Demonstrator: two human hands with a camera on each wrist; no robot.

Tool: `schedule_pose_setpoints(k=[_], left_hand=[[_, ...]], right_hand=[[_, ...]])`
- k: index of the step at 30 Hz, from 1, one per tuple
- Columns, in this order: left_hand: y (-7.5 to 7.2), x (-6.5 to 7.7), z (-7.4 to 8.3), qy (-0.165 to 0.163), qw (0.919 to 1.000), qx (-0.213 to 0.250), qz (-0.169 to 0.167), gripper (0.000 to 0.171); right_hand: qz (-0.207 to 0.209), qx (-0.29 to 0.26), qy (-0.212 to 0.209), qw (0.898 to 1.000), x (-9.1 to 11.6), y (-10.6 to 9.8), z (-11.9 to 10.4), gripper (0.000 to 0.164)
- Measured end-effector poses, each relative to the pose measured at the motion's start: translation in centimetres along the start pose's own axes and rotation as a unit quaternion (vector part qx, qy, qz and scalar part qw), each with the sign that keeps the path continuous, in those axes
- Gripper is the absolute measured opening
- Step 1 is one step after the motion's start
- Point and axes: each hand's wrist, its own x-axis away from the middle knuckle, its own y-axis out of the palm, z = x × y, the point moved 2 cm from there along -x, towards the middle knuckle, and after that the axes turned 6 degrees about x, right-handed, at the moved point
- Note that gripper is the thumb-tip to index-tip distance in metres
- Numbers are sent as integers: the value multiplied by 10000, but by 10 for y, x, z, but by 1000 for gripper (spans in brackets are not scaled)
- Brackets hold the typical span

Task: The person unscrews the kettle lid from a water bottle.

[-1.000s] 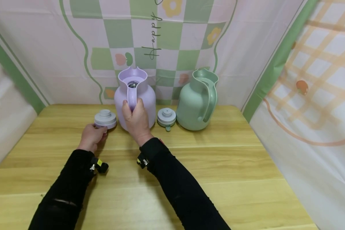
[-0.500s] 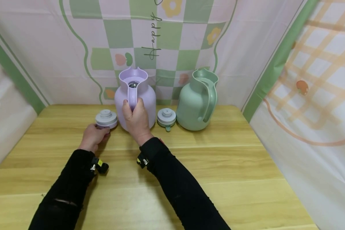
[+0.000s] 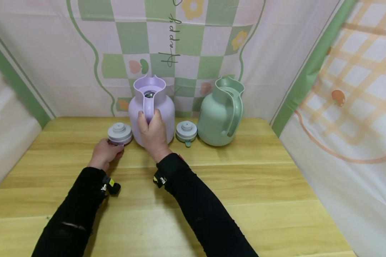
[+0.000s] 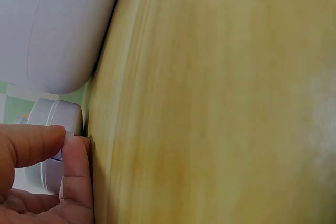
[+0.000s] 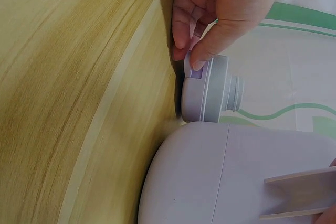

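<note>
A lilac vacuum jug (image 3: 165, 114) stands upright at the back of the table with its neck open. My right hand (image 3: 155, 137) grips its handle (image 3: 148, 106), thumb on top. Just left of the jug lies its grey and lilac lid (image 3: 119, 132), threaded side up. My left hand (image 3: 103, 153) pinches the lid's small tab between thumb and fingers, low by the tabletop. In the right wrist view the lid (image 5: 215, 95) sits right beside the jug's base (image 5: 184, 166). The left wrist view shows the thumb (image 4: 39, 142) over the tab.
A green jug (image 3: 212, 114) stands to the right, its handle turned toward the front right. Between the two jugs lies a second grey lid (image 3: 186, 130) with a green tab. A patterned cloth (image 3: 189, 39) hangs behind the wooden table (image 3: 212, 200).
My left hand has slid the lid slightly right, closer to the lilac jug. That jug has shifted a touch to the right. My right hand keeps its hold on the handle.
</note>
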Motion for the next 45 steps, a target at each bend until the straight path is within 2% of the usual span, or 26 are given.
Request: schedule_pose_setpoints(k=[8, 19, 25, 29, 35, 40, 45], left_hand=[[0, 2, 1, 64, 9995, -319, 13, 60], [0, 1, -2, 434, 9946, -921, 181, 50], [0, 2, -2, 368, 9947, -955, 127, 52], [-1, 3, -1, 457, 9931, -1072, 125, 50], [0, 4, -2, 540, 9924, -1103, 109, 49], [-1, 6, -1, 440, 9955, -841, -34, 56], [-4, 10, -1, 428, 9952, -884, 0, 68]], right_hand=[[-52, -64, 38, 10000, -1, 1, 1, 39], [-210, -172, 194, 9994, -1, 1, -1, 38], [-432, -380, 320, 9978, 0, -1, -1, 36], [-638, -507, 428, 9958, 1, -3, -1, 37], [-721, -396, 287, 9962, 1, -7, -2, 38], [-747, -207, 254, 9967, 2, -11, 0, 42], [-849, -63, 231, 9961, 4, -15, 5, 43]])
